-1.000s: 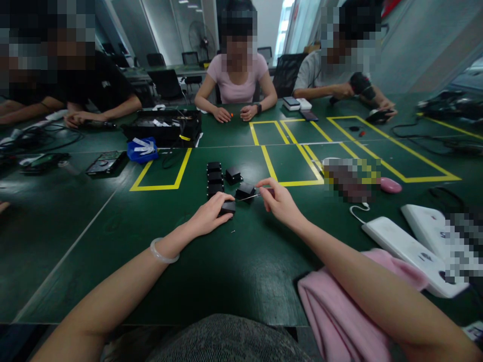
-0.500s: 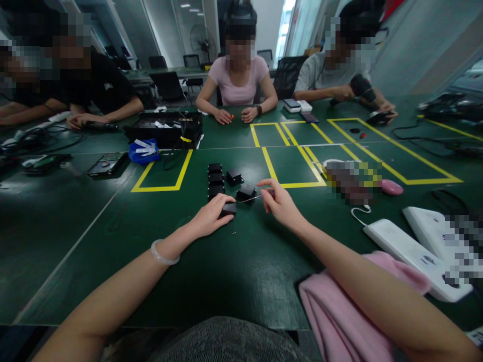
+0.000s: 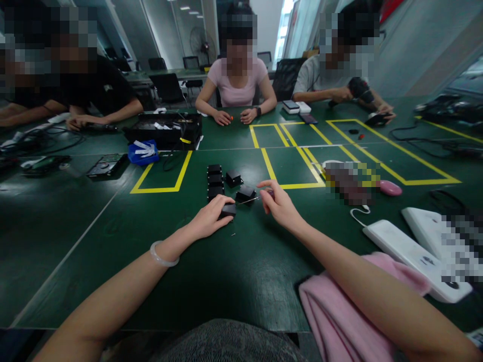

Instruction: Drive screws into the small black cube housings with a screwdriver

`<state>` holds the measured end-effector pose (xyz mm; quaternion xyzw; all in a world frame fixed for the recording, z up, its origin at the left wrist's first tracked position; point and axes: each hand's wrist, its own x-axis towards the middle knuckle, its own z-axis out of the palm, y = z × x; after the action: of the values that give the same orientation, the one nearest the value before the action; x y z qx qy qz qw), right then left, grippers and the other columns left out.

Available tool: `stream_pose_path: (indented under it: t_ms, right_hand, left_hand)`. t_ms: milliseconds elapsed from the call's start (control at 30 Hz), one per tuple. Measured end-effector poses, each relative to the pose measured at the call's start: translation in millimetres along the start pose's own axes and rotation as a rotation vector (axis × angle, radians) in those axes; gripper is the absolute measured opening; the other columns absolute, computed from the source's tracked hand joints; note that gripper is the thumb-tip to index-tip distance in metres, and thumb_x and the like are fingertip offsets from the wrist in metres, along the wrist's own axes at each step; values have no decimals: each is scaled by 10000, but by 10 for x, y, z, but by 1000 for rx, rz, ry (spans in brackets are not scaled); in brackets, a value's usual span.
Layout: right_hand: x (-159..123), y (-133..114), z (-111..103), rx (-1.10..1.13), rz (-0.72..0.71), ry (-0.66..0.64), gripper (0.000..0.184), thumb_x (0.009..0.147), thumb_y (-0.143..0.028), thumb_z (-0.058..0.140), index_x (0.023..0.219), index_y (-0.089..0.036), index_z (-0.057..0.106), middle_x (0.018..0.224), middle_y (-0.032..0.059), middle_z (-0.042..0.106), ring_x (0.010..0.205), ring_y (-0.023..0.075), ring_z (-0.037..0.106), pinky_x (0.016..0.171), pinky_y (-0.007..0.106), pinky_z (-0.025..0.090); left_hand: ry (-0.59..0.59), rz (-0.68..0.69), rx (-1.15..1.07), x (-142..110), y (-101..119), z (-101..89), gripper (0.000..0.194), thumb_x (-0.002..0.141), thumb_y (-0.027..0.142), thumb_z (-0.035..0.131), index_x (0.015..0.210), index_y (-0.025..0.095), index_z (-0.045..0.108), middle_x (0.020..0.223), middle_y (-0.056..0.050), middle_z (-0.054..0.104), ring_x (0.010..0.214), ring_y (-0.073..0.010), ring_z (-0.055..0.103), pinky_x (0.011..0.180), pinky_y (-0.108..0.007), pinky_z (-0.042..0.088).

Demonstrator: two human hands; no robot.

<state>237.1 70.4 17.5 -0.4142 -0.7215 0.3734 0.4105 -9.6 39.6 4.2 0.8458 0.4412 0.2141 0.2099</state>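
Left hand (image 3: 211, 216): thumb and fingers clamped on a black block (image 3: 228, 209), boxy, flat-faced, smooth and matte. Block sits at the table (image 3: 226, 286), just beyond the small screw (image 3: 233, 234), a thin sliver lying loose.

Right hand (image 3: 278, 201): thumb and forefinger pinched together on the dark handle of a screwdriver (image 3: 249, 200). Shaft is slim, straight, bare metal, pointing left to the right end of the held block; cannot tell whether the tip touches.

Nearby blocks of similar look: at least three in a close-set row (image 3: 215, 180) beyond the left hand, with small pale spots along their sides; one tilted loose block (image 3: 234, 177) to the right of the row; another loose block (image 3: 246, 193) just behind the shaft.

Table surface: dark green, smooth, faintly glossy, marked with straight yellow tape (image 3: 154, 190). Left wrist wears a pale, rounded, translucent bracelet (image 3: 163, 254). Soft pink cloth (image 3: 335, 301) lies in folds beneath the right forearm.
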Motion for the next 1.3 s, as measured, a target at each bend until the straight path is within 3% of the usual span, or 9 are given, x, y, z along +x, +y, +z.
stream_pose_path:
  t_ms: [167,367,533,733,933,1133,1300]
  right_hand:
    - [-1,-16,-12,-46,53,-4,222,965,-402,450,900,-205,529,460,-89,423,412,110,418,488,256,335]
    - [-6,-40,-10,8,32,-4,166,959,-298,456,1085,-199,501,527,-95,453,453,111,466,525,250,374]
    - [-4,-29,-25,-27,67,-14,191,971,-369,455,930,-199,533,443,-96,411,407,105,416,484,248,328]
    - [-4,-24,-9,13,22,-1,172,968,-322,464,1085,-202,503,539,-92,464,464,110,475,531,258,383]
    - [3,-2,-16,-27,61,-9,208,966,-397,464,923,-206,531,451,-95,426,410,107,424,491,259,338]
    - [8,-8,-6,33,15,-2,174,958,-332,468,1070,-203,497,517,-101,449,444,109,457,510,253,362]
    - [3,-36,-17,-25,58,-4,189,968,-383,459,931,-209,524,447,-98,422,405,107,426,489,256,332]
  left_hand:
    - [-7,-12,-5,3,18,-13,346,938,292,552,1262,215,459,1267,-113,525,1169,-294,545,970,-472,493]
    - [-3,-4,-6,2,-4,-4,356,938,302,554,1271,217,459,1264,-111,524,1158,-290,546,974,-475,489]
    - [-9,-10,2,1,3,-7,358,938,302,554,1273,219,460,1258,-108,529,1155,-289,551,958,-463,499]
    - [-8,-14,4,-3,16,-18,354,940,306,552,1274,231,462,1253,-103,530,1151,-290,556,951,-461,503]
    - [-16,-19,-1,4,23,-18,354,938,306,552,1268,210,467,1244,-110,532,1145,-292,555,961,-470,495]
    - [-8,-15,7,9,38,-29,353,932,301,557,1264,212,476,1229,-108,538,1139,-291,562,937,-450,504]
    - [-17,-20,17,2,45,-39,354,945,311,538,1277,218,461,1253,-111,526,1140,-291,559,919,-447,510]
